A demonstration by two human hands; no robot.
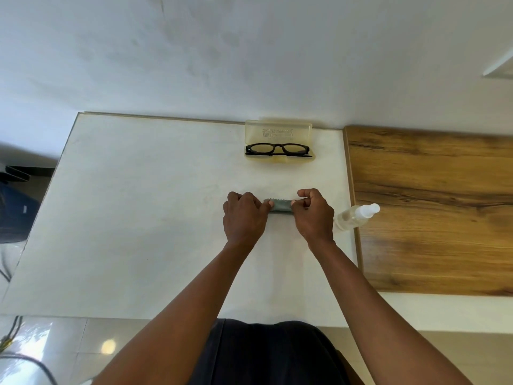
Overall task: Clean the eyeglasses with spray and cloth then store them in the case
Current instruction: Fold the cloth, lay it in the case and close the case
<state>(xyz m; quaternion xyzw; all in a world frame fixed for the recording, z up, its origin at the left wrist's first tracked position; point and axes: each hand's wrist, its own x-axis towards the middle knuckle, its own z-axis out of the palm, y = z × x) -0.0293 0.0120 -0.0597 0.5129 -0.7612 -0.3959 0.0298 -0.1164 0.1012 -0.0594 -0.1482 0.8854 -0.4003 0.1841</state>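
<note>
Black-framed eyeglasses [277, 149] lie folded in the open, translucent yellowish case [278, 131] at the far edge of the white table [138, 218], against the wall. Nearer to me, a small grey-green cloth [280, 206] lies flat on the table, folded into a narrow strip. My left hand [244, 215] pinches its left end and my right hand [313, 213] pinches its right end. A clear spray bottle [354, 216] with a white cap lies on its side just right of my right hand.
A wood-grain board [433, 207] covers the right part of the table, its edge beside the bottle. Left of the table are dark objects [16, 201] and cables [16, 357] on a glossy floor. A white wall stands behind the case.
</note>
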